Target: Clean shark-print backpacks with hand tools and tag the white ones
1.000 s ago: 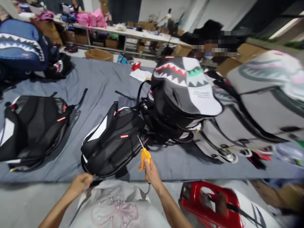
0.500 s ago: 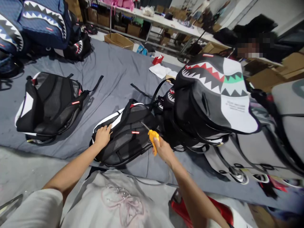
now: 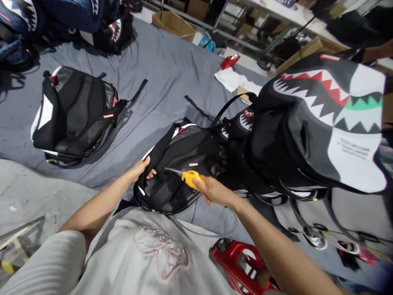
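Head view: your left hand (image 3: 141,170) clasps a black-and-white backpack (image 3: 178,194) by its black strap (image 3: 160,150), your right hand (image 3: 213,189) a yellow plastic blow gun (image 3: 190,179); if dipped, its metal nozzle (image 3: 173,170) could snag.

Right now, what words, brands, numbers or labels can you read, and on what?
No text is legible.
Printed lines on the white panel of the large shark-mouth backpack: too blurred.
Red label at that backpack's top: too small.
Red label on the center black backpack: too small.
Red label on the left black backpack: too small.
Red label on a blue backpack: too small.
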Demonstrator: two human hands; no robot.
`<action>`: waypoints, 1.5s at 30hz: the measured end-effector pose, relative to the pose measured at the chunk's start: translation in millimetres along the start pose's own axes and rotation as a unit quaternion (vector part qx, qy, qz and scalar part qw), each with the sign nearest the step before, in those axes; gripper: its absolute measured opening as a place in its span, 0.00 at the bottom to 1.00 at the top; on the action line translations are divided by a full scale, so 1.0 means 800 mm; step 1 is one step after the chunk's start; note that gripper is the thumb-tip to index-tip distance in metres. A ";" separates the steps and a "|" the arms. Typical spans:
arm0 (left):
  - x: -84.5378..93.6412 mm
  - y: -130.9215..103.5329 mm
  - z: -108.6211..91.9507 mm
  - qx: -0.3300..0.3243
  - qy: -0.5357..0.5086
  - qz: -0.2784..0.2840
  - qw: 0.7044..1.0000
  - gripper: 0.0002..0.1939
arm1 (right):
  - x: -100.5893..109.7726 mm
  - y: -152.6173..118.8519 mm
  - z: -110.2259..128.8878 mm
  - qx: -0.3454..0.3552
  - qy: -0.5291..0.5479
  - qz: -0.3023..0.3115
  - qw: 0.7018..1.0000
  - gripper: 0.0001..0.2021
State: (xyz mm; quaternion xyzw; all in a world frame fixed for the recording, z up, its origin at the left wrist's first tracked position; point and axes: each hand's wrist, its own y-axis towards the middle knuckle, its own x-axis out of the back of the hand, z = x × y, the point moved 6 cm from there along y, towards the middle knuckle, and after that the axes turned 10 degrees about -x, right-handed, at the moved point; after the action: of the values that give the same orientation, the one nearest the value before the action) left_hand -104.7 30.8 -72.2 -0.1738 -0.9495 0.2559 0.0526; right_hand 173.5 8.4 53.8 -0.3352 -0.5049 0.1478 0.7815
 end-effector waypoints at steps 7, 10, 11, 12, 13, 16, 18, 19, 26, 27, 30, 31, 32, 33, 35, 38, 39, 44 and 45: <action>-0.066 -0.022 -0.023 -0.139 0.450 -0.084 0.878 0.33 | 0.040 -0.029 0.021 -0.010 -0.088 -0.038 0.995 0.21; -0.078 -0.027 -0.028 -0.149 0.562 -0.079 0.810 0.34 | 0.052 -0.043 0.002 -0.055 -0.135 -0.076 0.986 0.19; -0.077 -0.029 -0.030 -0.149 0.568 -0.079 0.805 0.34 | 0.049 -0.047 -0.006 -0.056 -0.124 -0.042 0.990 0.19; -0.076 -0.033 -0.034 -0.160 0.570 -0.084 0.801 0.33 | 0.046 -0.052 -0.014 -0.057 -0.108 0.001 0.993 0.19; -0.077 -0.039 -0.039 -0.182 0.570 -0.089 0.797 0.32 | 0.047 -0.057 -0.024 -0.065 -0.098 0.020 0.993 0.19; -0.104 -0.064 -0.047 -0.283 0.546 -0.062 0.786 0.31 | 0.074 -0.072 -0.053 -0.125 -0.130 -0.099 0.979 0.17; -0.135 -0.077 -0.035 -0.297 0.535 -0.001 0.791 0.37 | 0.076 -0.083 -0.069 -0.148 -0.130 -0.119 0.973 0.17; -0.150 -0.079 -0.025 -0.279 0.541 0.026 0.793 0.42 | 0.067 -0.087 -0.074 -0.142 -0.116 -0.081 0.980 0.17; -0.152 -0.062 -0.003 -0.218 0.451 -0.004 0.866 0.32 | 0.036 -0.112 -0.129 -0.192 -0.064 -0.079 0.976 0.17; -0.143 -0.060 -0.002 -0.213 0.367 0.007 0.906 0.28 | 0.033 -0.115 -0.138 -0.203 -0.050 -0.092 0.974 0.17; -0.127 -0.054 0.013 -0.103 0.076 0.074 0.989 0.27 | 0.004 -0.118 -0.141 -0.142 0.037 0.013 0.989 0.18; -0.125 -0.054 0.020 -0.054 0.017 0.084 0.995 0.28 | -0.004 -0.119 -0.137 -0.109 0.059 0.053 0.991 0.18; -0.125 -0.055 0.025 -0.017 -0.012 0.083 0.996 0.29 | -0.006 -0.119 -0.133 -0.090 0.065 0.065 0.992 0.18; -0.127 -0.056 0.028 0.004 -0.015 0.073 0.997 0.29 | 0.000 -0.117 -0.132 -0.091 0.054 0.034 0.994 0.18; -0.133 -0.059 0.028 0.007 0.010 0.042 0.999 0.27 | 0.024 -0.115 -0.133 -0.131 0.011 -0.076 0.988 0.18; -0.150 -0.068 0.011 -0.084 0.152 -0.012 0.985 0.26 | 0.031 -0.112 -0.120 -0.098 -0.014 -0.045 0.994 0.18; -0.156 -0.072 0.002 -0.125 0.245 -0.028 0.961 0.26 | 0.029 -0.113 -0.116 -0.084 -0.018 -0.026 0.996 0.19; -0.191 -0.074 -0.015 -0.208 0.547 -0.008 0.811 0.28 | 0.037 -0.121 -0.127 -0.140 -0.121 -0.137 0.973 0.22; -0.192 -0.071 -0.016 -0.208 0.548 0.007 0.810 0.29 | 0.030 -0.122 -0.127 -0.130 -0.135 -0.116 0.975 0.22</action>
State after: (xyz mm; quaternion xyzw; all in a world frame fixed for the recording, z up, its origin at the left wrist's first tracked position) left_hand 24.2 -63.8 -34.4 -0.2986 -0.7924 -0.0847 0.5251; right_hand 264.3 -87.6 109.2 -0.3497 -0.6564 0.0333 0.6677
